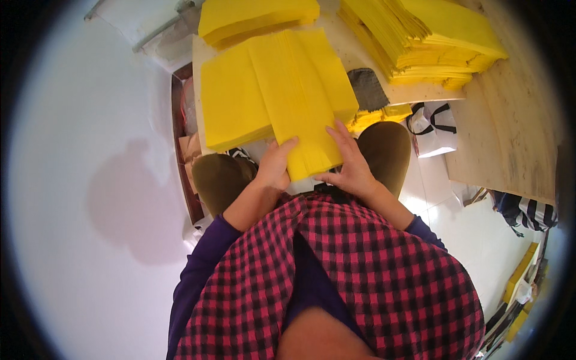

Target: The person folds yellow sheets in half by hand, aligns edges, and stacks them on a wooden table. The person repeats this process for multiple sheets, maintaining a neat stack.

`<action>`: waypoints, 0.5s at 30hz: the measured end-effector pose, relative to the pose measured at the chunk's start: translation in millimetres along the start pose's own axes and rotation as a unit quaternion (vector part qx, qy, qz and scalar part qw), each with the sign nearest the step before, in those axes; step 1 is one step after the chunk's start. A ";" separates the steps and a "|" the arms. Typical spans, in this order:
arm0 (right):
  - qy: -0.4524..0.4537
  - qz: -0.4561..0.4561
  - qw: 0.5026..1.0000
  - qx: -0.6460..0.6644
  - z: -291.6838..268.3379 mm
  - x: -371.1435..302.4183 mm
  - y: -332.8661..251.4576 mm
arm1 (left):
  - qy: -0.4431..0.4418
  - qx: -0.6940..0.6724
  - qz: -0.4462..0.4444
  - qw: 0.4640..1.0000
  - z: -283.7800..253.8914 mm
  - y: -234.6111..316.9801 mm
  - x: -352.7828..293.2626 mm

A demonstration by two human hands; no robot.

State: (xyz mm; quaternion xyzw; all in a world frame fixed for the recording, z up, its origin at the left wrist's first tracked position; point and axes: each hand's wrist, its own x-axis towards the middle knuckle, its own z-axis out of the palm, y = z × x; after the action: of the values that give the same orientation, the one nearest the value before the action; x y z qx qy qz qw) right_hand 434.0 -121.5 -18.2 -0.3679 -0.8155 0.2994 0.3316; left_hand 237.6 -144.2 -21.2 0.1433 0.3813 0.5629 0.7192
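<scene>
Fingers [346,137] curled partway, the left hand [276,166] and right hand [355,172] grip opposite edges of a long yellow bundle [297,99] overhanging the broad yellow stack [231,99], where even pressure should keep layers flush, a grey cloth [368,89] at that stack's right.

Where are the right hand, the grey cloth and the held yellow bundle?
Right hand [356,173], head view: middle of the hand.
Grey cloth [368,89], head view: its middle.
Held yellow bundle [298,107], head view: upper face.

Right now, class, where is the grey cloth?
In the head view, the grey cloth is right of centre, between the nearest yellow stack and the right stack.
</scene>
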 end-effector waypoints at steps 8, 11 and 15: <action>-0.022 -0.044 0.997 -0.053 -0.5 0.1 5.1 | 0.011 -0.029 -0.011 0.999 -0.4 3.2 0.1; -0.011 -0.061 0.992 -0.108 -0.8 3.4 -3.7 | 0.039 -0.052 0.000 0.998 5.5 5.0 -2.2; -0.019 -0.046 0.988 -0.144 3.2 15.6 -21.2 | 0.045 -0.049 0.001 0.998 8.2 6.2 -4.3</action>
State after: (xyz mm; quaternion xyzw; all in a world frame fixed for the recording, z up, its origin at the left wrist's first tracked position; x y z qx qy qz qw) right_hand 415.1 -121.5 0.4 -0.3683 -0.8723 0.1703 0.2729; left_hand 238.7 -144.4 -10.1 0.0830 0.3853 0.5876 0.7067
